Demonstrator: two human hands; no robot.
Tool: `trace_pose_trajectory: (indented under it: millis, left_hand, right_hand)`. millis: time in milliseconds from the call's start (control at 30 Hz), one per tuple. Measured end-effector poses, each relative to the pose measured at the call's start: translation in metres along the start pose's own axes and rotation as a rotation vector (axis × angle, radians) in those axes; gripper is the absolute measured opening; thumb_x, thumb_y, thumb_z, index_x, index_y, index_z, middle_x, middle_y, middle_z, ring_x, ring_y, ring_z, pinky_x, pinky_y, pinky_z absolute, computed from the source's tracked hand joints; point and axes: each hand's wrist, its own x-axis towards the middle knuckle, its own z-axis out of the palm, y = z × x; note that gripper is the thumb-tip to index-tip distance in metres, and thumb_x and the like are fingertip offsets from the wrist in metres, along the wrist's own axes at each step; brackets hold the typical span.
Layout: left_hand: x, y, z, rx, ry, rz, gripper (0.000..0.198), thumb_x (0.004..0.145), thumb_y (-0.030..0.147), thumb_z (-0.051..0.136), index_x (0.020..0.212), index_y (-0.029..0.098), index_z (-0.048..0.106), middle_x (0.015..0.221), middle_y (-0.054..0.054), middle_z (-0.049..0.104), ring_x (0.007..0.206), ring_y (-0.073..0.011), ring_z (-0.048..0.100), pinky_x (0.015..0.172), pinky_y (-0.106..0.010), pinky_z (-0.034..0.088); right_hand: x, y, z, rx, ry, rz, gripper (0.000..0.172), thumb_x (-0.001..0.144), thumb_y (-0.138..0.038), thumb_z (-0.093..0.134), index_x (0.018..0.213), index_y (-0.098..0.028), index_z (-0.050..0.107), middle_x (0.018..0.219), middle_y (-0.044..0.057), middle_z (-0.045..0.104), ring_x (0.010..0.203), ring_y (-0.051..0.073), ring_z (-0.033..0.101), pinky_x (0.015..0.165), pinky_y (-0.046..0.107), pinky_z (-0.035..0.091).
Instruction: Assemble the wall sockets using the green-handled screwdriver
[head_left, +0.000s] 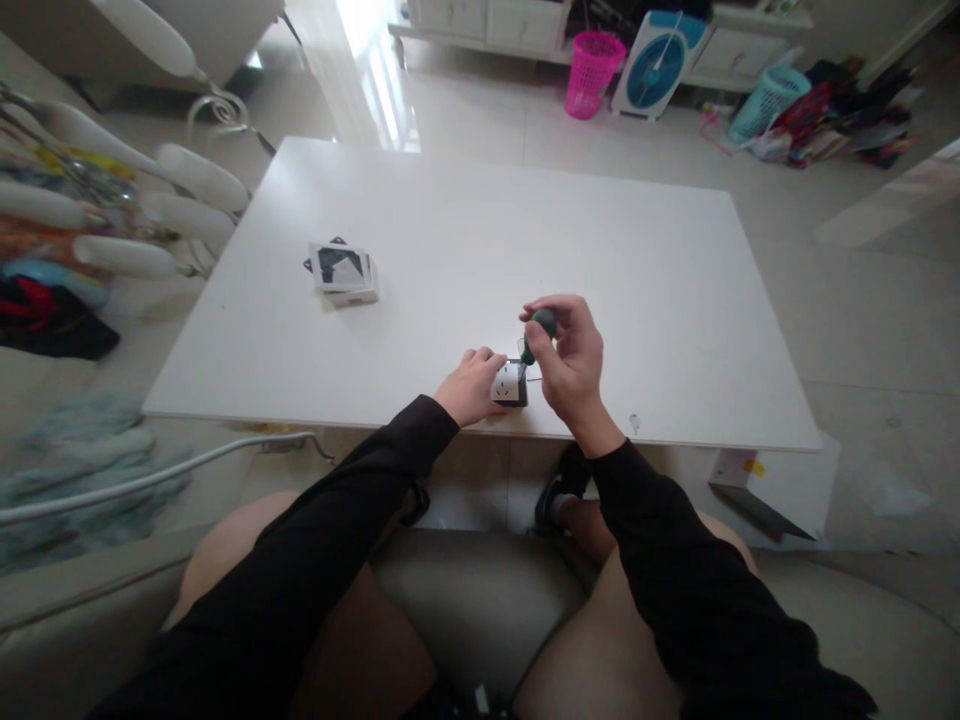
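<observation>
Near the front edge of the white table [450, 230] lies a wall socket [506, 383] with a white face, dark slots and a dark rim. My left hand [471, 385] grips it from the left side, fingers along the far edge and thumb at the near edge. In my right hand [574, 355] is a screwdriver [542, 324] with a green and dark handle, held tilted. Its tip points down at the right side of the socket; whether it sits in a screw is too small to tell. A thin reddish strip shows just right of the socket.
On the table's left part sits a small stack of white and dark frame-like parts [343, 272]. A tiny clear object [634, 423] lies near the front edge at right. Beyond the table stand a pink basket [592, 75], a blue fan [652, 65] and a teal basket [770, 100].
</observation>
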Motion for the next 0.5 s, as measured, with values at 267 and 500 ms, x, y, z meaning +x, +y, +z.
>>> trace_pose_trajectory:
  millis: [267,500]
  left_hand:
    - [0.0007,0.0001,0.0003,0.004,-0.006,-0.002,0.061,0.074,0.035,0.088,0.125,0.019,0.060,0.127,-0.013,0.060,0.121,-0.0354,0.055,0.107,-0.048,0.051]
    - [-0.0002,-0.0019,0.0014,0.009,0.007,0.013,0.064,0.073,0.034,0.089,0.128,0.020,0.059,0.128,-0.012,0.060,0.122,-0.0345,0.054,0.107,-0.048,0.051]
  right_hand:
    - [-0.0015,0.0042,0.0004,0.045,0.021,0.005,0.039,0.102,-0.054,0.061,0.133,-0.032,0.054,0.110,0.001,0.063,0.077,0.013,0.063,0.071,0.033,0.061]
    - [0.0001,0.0028,-0.0033,-0.048,-0.001,0.010,0.024,0.103,-0.050,0.059,0.109,-0.027,0.064,0.101,0.002,0.065,0.095,0.018,0.065,0.081,0.036,0.058]
